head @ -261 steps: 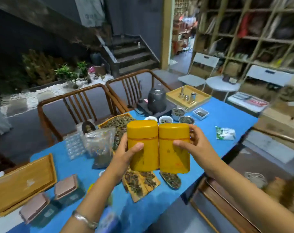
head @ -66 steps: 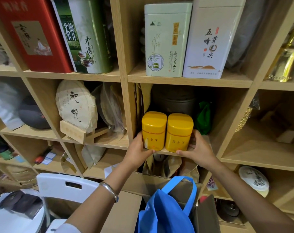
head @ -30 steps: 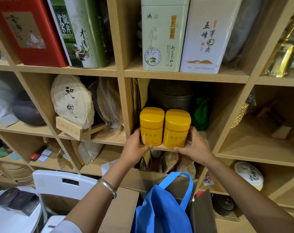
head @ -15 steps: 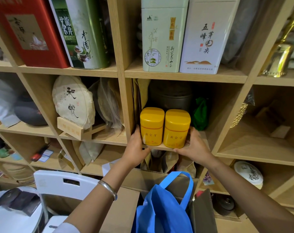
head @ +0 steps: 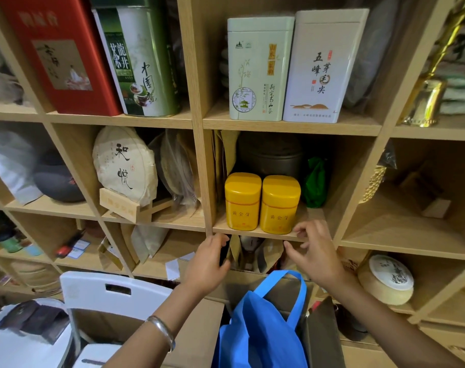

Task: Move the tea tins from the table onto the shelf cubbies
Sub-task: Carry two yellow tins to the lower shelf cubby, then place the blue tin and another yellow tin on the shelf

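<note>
Both hands hang just below the front edge of a pale wooden shelf board [head: 255, 233], and neither grips anything: the left hand [head: 207, 264], with a silver bangle [head: 162, 331] on its wrist, is loosely curled with empty fingers, and the right hand [head: 315, 252] has its fingers spread and bent, close to the right-hand tin but apart from it. Directly above them the two yellow rounded-corner tea tins [head: 261, 204] stand upright side by side, touching, at the front of the middle cubby. Behind them in the same cubby sit a dark round metal canister [head: 271, 156] and a green foil pouch [head: 315, 185]. The cubby above holds a pale green rectangular tin [head: 259, 67] and a white rectangular tin [head: 324, 66], standing next to each other. To the left, a paper-wrapped round tea cake [head: 125, 166] leans on a small wooden stand [head: 119, 205], and above it stand a red box [head: 58, 54] and a green cylindrical tin [head: 138, 62]. Below the hands are a bright blue fabric bag [head: 260, 333], brown cardboard boxes [head: 199, 333] and the back of a white plastic chair [head: 111, 290].
</note>
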Available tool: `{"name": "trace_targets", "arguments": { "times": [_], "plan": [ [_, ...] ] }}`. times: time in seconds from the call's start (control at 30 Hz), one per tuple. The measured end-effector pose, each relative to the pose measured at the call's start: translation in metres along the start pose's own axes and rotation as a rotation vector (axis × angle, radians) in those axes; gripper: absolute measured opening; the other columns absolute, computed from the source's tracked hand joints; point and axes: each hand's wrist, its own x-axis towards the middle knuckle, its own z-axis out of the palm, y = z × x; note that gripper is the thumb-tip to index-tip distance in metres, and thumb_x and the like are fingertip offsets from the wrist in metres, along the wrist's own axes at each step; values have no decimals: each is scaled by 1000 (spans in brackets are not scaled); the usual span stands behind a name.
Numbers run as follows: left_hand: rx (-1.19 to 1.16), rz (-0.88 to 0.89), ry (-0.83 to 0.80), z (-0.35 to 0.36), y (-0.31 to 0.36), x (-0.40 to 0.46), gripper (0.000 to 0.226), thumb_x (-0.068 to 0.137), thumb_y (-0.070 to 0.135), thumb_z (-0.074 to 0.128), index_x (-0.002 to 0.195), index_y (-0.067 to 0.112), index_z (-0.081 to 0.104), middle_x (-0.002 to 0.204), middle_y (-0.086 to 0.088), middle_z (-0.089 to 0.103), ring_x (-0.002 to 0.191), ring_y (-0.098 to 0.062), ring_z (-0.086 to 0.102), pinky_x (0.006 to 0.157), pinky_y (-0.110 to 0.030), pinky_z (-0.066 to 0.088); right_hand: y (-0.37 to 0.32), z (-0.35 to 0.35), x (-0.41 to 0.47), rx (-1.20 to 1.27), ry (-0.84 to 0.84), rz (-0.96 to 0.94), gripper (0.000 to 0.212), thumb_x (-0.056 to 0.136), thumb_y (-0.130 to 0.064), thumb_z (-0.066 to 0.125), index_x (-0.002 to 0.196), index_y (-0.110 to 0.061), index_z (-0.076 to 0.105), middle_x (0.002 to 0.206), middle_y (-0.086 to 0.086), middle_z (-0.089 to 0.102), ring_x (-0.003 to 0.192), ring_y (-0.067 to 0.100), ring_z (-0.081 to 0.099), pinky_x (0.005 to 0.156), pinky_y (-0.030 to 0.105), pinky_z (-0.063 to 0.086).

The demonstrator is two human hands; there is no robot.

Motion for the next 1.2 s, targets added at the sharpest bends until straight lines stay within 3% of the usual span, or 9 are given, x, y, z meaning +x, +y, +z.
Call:
{"name": "trace_targets", "arguments": {
  "times": [0.17, 0.37, 0.47, 0.57, 0.63, 0.8, 0.93, 1.07, 1.2],
  "plan": [
    [143, -47, -13, -29, -14, -8, 43, 83, 25, 61, 124, 20, 47, 118, 0, 55, 105, -16, 56, 76, -25, 46, -25, 10, -2, 18, -114, -140, 11, 87, -31, 64, 91, -25, 55, 92, -15, 47, 81, 1, 54, 64, 21, 51],
    [290, -253, 153, -93, -25, -65, 38, 85, 23, 60, 120, 17, 48, 119, -2, 56, 103, -18, 55, 79, -29, 48, -95, 35, 11, 17, -334, -504, 15, 86, -36, 64, 96, -30, 54, 92, -17, 47, 77, -1, 51, 59, 11, 41],
    [350, -392, 276, -126, -19, -125, 40, 81, 18, 59, 120, 14, 50, 117, -7, 59, 107, -25, 56, 86, -39, 49, -140, 51, 10, 84, -455, -652, 25, 85, -37, 65, 105, -25, 55, 98, -11, 51, 81, 6, 54, 65, 13, 43],
    [418, -600, 451, -150, 7, -210, 36, 81, 17, 59, 116, 9, 52, 112, -12, 60, 106, -32, 56, 84, -40, 46, -191, 65, -14, 148, -640, -777, 54, 81, -47, 66, 125, -25, 45, 123, -5, 47, 101, 13, 56, 82, 31, 53],
    [457, -772, 538, -159, 38, -277, 35, 84, 19, 58, 117, 12, 52, 115, -10, 60, 109, -30, 55, 85, -39, 47, -228, 68, -44, 174, -778, -920, 71, 78, -53, 67, 135, -23, 37, 131, -3, 43, 114, 16, 51, 91, 34, 50],
    [535, -1147, 724, -167, 144, -472, 44, 74, 32, 50, 113, 10, 53, 111, -10, 60, 105, -31, 57, 88, -41, 47, -323, 36, -173, 323, -956, -1309, 73, 79, -43, 72, 135, -10, 39, 132, 11, 47, 123, 25, 50, 101, 33, 41],
    [529, -1411, 934, -147, 258, -610, 42, 79, 22, 58, 117, 5, 55, 116, -15, 62, 110, -31, 57, 92, -38, 45, -374, -23, -301, 431, -1063, -1565, 73, 81, -42, 71, 137, -11, 36, 133, 11, 44, 122, 28, 50, 99, 37, 43],
    [530, -1651, 1072, -98, 381, -722, 38, 87, 21, 60, 124, 14, 51, 119, -4, 56, 109, -24, 56, 93, -38, 48, -389, -101, -428, 496, -1159, -1788, 72, 80, -49, 67, 138, -22, 34, 134, 3, 46, 111, 20, 55, 90, 36, 49],
    [565, -1836, 1092, -34, 493, -801, 37, 86, 28, 61, 120, 16, 53, 115, -3, 59, 103, -21, 59, 89, -39, 50, -380, -173, -540, 506, -1175, -1983, 77, 83, -53, 63, 143, -20, 29, 143, 2, 39, 125, 21, 45, 95, 32, 42]
  ]
}}
